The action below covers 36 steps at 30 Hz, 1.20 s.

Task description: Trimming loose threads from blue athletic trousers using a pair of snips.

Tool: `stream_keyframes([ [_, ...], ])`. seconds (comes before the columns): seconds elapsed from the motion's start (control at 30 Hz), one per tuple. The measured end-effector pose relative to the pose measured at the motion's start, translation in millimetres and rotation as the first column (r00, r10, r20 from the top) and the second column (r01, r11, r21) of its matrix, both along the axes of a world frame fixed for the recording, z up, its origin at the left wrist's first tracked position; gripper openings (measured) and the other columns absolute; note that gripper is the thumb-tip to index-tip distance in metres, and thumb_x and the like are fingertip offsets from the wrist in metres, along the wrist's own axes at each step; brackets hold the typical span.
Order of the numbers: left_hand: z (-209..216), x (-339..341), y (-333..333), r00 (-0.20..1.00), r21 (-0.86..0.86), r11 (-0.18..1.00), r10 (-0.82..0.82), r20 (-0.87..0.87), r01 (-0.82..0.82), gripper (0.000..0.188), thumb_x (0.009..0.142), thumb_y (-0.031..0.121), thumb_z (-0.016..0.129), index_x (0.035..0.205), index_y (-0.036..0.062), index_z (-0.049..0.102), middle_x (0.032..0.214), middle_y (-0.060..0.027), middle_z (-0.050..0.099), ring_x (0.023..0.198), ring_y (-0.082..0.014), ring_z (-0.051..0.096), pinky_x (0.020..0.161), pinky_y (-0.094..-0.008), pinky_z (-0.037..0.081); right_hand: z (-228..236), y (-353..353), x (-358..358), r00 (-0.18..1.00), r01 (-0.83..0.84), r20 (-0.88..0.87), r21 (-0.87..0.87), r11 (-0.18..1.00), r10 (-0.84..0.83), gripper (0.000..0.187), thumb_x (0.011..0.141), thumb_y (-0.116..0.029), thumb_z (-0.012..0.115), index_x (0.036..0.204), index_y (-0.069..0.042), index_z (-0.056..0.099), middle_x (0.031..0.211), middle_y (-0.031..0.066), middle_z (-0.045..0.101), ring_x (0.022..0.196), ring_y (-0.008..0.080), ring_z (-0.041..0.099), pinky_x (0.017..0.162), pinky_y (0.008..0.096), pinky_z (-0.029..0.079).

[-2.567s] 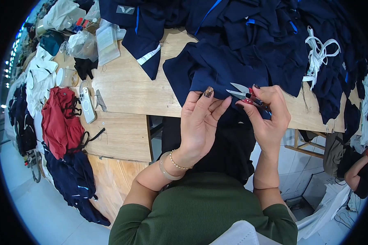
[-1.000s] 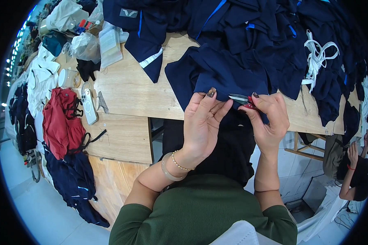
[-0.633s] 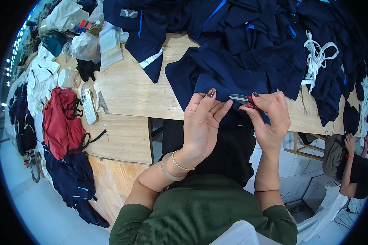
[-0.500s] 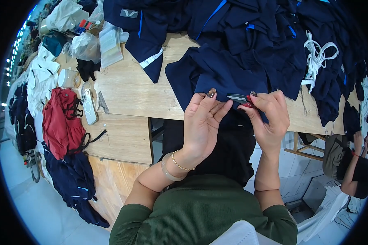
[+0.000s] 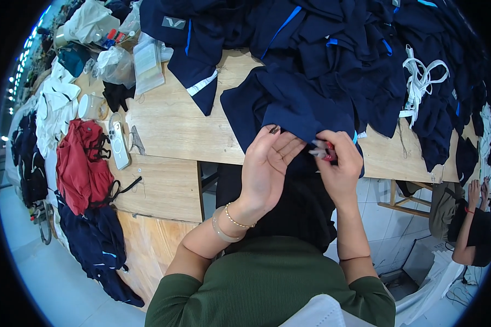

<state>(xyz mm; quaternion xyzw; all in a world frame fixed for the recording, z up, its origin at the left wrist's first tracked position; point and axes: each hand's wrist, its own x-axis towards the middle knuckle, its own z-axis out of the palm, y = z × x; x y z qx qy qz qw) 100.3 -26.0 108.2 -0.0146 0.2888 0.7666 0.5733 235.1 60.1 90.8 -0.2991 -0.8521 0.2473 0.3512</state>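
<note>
A dark navy garment (image 5: pixel 289 103) lies bunched on the wooden table in front of me, its near edge hanging over the front. My left hand (image 5: pixel 266 173), palm turned up, pinches that near edge with the thumb on top and the fingers underneath. Close to its right, my right hand (image 5: pixel 341 170) is closed around small red-handled thread snips (image 5: pixel 328 152). Their blades look smeared by motion and lie beside my left fingertips, at the cloth's edge. Whether they touch a thread cannot be made out.
More navy clothing (image 5: pixel 333 43) with blue trim is heaped along the back. A bundle of white cord (image 5: pixel 417 82) rests on it at right. Leftward lie a phone (image 5: pixel 119 144), a red bag (image 5: pixel 82 166), a white cup (image 5: pixel 90 106) and plastic bags (image 5: pixel 114 65). Another person (image 5: pixel 469 229) is at far right.
My right hand has moved left and slightly down with the snips, and its fingers have curled further round them. The left hand keeps its pinch on the garment, whose edge has shifted slightly.
</note>
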Motion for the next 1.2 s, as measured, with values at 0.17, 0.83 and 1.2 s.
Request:
stream_keyframes([
  [0.17, -23, -3, -1, 0.536, -0.081, 0.975, 0.043, -0.843, -0.206, 0.023, 0.087, 0.001, 0.063, 0.108, -0.0015, 0.055, 0.098, -0.0110, 0.062, 0.090, -0.0228, 0.061, 0.085, -0.0316, 0.049, 17, 12, -1, 0.930, -0.135, -0.366, -0.457, 0.879, -0.048, 0.007, 0.089, 0.000, 0.061, 0.095, 0.004, 0.061, 0.087, 0.0026, 0.051, 0.075, 0.0094, 0.046, 0.069, 0.0217, 0.038],
  [0.83, -10, -31, 36, 0.296, -0.029, 0.966, -0.108, -0.949, 0.257, 0.016, 0.084, 0.005, 0.074, 0.096, -0.0042, 0.067, 0.087, -0.0035, 0.065, 0.083, -0.0104, 0.058, 0.074, -0.0231, 0.046, 12, 48, 4, 0.598, -0.782, -0.771, -0.621, 0.049, -0.218, 0.014, 0.096, -0.011, 0.058, 0.099, 0.002, 0.062, 0.091, 0.0042, 0.067, 0.082, 0.0093, 0.063, 0.079, 0.0230, 0.049],
  [1.2, -6, -34, 25, 0.848, -0.136, 0.972, -0.234, -0.475, 0.192, 0.020, 0.094, 0.015, 0.067, 0.093, -0.0044, 0.074, 0.083, 0.0024, 0.069, 0.077, -0.0010, 0.055, 0.071, -0.0168, 0.043, 4, 48, -9, 0.901, -0.069, -0.389, -0.564, 0.823, -0.191, 0.010, 0.090, -0.003, 0.064, 0.097, 0.002, 0.069, 0.084, 0.0013, 0.063, 0.077, 0.0062, 0.055, 0.078, 0.0189, 0.044],
])
